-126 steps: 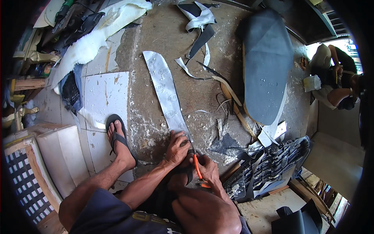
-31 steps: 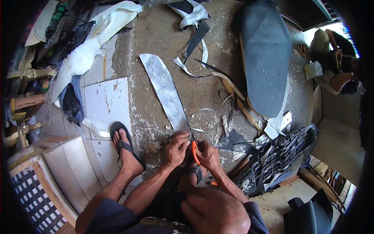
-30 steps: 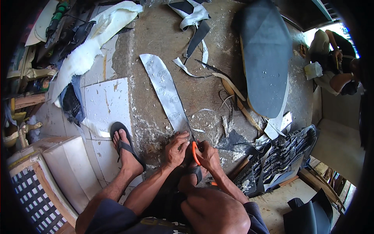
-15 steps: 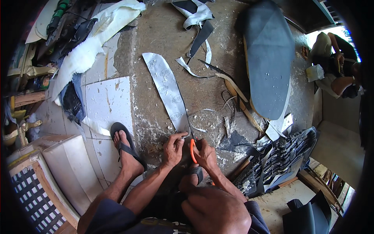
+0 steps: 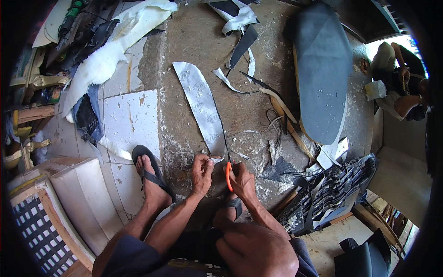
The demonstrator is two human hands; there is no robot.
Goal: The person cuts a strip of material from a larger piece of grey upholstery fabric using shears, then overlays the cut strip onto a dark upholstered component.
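A long strip of silver-grey backed sheet material [image 5: 199, 104] lies on the floor ahead of me, rounded at its far end. My left hand [image 5: 201, 174] pinches its near end between thumb and fingers, where a small edge curls up. Close beside it, my right hand [image 5: 242, 180] is closed round the orange handles of a pair of scissors [image 5: 228, 177]. The dark blades point away from me along the strip's right edge near its lower corner. How far apart the blades stand is hard to make out.
A long dark grey padded seat [image 5: 323, 78] lies at the right. Offcuts [image 5: 242, 44] and thin strips are scattered ahead. White foam [image 5: 104, 60] lies at the left, above a pale box [image 5: 85, 194]. Another person [image 5: 401, 78] sits at the far right.
The view has shifted slightly. The strip's near end now curls up at my left fingertips, and that hand sits a little farther from the scissors. My right hand keeps its grip.
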